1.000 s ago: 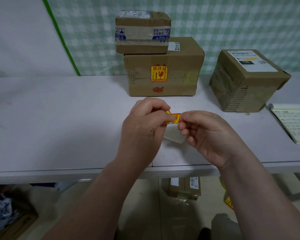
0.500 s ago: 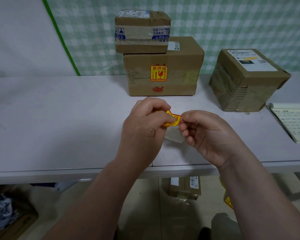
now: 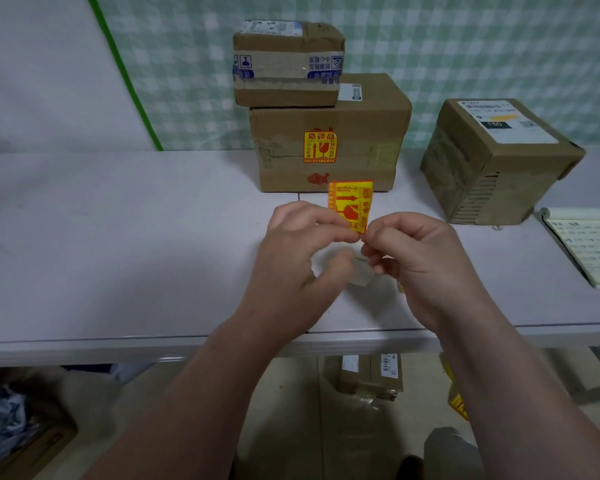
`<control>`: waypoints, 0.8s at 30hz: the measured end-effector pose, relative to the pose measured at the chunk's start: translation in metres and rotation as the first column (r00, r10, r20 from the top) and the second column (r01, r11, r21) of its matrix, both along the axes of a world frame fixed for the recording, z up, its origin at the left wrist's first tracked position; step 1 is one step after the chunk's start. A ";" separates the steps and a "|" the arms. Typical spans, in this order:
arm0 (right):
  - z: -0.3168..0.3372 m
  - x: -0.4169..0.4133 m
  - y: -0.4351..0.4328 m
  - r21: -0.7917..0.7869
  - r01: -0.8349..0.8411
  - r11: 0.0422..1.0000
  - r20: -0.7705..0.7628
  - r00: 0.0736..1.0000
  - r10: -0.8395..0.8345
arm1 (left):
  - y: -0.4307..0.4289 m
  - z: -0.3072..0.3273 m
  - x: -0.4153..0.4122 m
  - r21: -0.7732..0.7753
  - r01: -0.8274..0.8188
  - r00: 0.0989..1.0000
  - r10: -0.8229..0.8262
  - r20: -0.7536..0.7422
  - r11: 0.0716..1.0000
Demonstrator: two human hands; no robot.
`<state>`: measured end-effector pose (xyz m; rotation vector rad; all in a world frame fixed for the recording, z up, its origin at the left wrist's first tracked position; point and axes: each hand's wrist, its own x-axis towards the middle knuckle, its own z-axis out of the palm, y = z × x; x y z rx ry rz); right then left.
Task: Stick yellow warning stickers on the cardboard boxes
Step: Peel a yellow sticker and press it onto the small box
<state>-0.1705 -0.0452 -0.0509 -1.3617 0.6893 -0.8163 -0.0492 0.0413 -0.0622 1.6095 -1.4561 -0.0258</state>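
Observation:
A yellow and red warning sticker (image 3: 351,204) stands up above my fingers over the table's middle. My left hand (image 3: 297,258) pinches its lower left edge. My right hand (image 3: 414,263) pinches its lower right corner, and a pale backing paper (image 3: 359,277) shows below between both hands. Behind, a large cardboard box (image 3: 354,133) carries a yellow sticker (image 3: 320,147) on its front. A small taped box (image 3: 286,64) sits on top of it. A third box (image 3: 496,164) stands at the right.
The white table (image 3: 118,237) runs across the view, its front edge near my forearms. A notepad (image 3: 586,244) lies at the far right. Under the table are a small box (image 3: 369,374), a yellow sticker strip (image 3: 459,403) and bags at the left.
The sticker, earlier mostly hidden between my fingers, now stands peeled up and fully visible above them. Both hands stayed in nearly the same place.

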 end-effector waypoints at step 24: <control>-0.005 0.006 0.008 -0.121 -0.052 0.991 -0.023 0.999 0.049 | 0.001 0.005 0.001 0.100 0.120 0.937 -0.080 -0.339 0.988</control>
